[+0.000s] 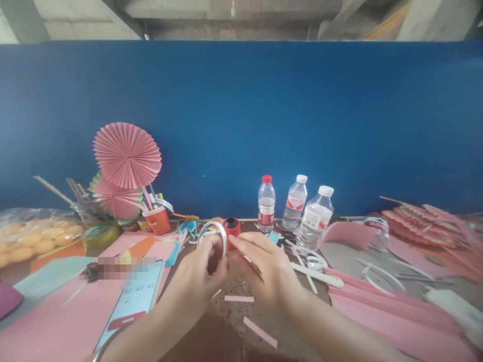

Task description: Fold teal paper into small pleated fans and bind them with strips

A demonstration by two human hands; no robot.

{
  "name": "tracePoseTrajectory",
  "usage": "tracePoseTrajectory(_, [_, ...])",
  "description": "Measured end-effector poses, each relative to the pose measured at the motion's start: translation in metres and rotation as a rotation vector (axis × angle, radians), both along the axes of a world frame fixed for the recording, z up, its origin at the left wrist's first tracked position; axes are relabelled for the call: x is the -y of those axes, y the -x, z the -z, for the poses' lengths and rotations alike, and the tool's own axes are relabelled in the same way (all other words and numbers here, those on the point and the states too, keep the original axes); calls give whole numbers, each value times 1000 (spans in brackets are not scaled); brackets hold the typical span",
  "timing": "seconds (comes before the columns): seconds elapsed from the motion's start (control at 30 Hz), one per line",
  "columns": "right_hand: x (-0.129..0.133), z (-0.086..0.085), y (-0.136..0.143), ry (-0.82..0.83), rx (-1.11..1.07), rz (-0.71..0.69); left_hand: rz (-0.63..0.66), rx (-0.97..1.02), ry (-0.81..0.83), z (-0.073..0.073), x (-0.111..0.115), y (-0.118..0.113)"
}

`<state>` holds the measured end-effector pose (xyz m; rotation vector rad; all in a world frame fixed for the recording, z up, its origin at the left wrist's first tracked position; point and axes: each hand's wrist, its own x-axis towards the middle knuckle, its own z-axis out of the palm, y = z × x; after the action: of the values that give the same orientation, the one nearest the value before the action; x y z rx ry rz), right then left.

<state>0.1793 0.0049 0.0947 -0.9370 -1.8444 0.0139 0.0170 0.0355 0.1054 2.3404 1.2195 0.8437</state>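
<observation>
Around the middle of the frame, the left hand [199, 274] has its fingers curled about a white ring-shaped roll [225, 237], held at its near side, while the right hand [269, 264] reaches in with lightly bent fingers, their tips at the lower edge of a red roll [234, 230] just beside it; whether they grip it, I cannot tell. Both rolls are above the far half of a brown tabletop [211, 339]. Below the hands lie two narrow pink paper strips [239, 299], well apart. Right of centre stand a red-capped bottle [266, 201] and two white-capped bottles [296, 203], with loose white strips and a flat white stick [319, 275] in front, close by the right hand. Folded pink paper [381, 301] fills the lower right, below a pile of pleated paper [418, 223]. At left, pink pleated fans [127, 155] rise behind an orange cup [158, 221] of pens; a green roll [98, 235] and a clear bag of yellow balls [45, 235] sit farther left. Across the back runs a blue partition [241, 115]. On the phone [130, 304] at lower left, partly behind the left forearm, the digits 00 48 45 can be read above a red bar; the bottles' red-and-white labels are too blurred to read.
</observation>
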Motion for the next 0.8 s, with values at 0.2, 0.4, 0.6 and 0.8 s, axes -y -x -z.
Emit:
tracePoseTrajectory(0.2, [-4,6,13,-38,-75,61,-8,-85,-66,4,5,0])
tracePoseTrajectory(0.4, [-2,5,4,196,-116,51,48,-140,-1,3,6,0])
tracePoseTrajectory(0.6, [-3,-4,-4,425,-75,27,68,-167,198,3,4,-6])
tracePoseTrajectory(0.8, [-8,5,-6,434,-113,128,36,-52,380,7,-1,-7])
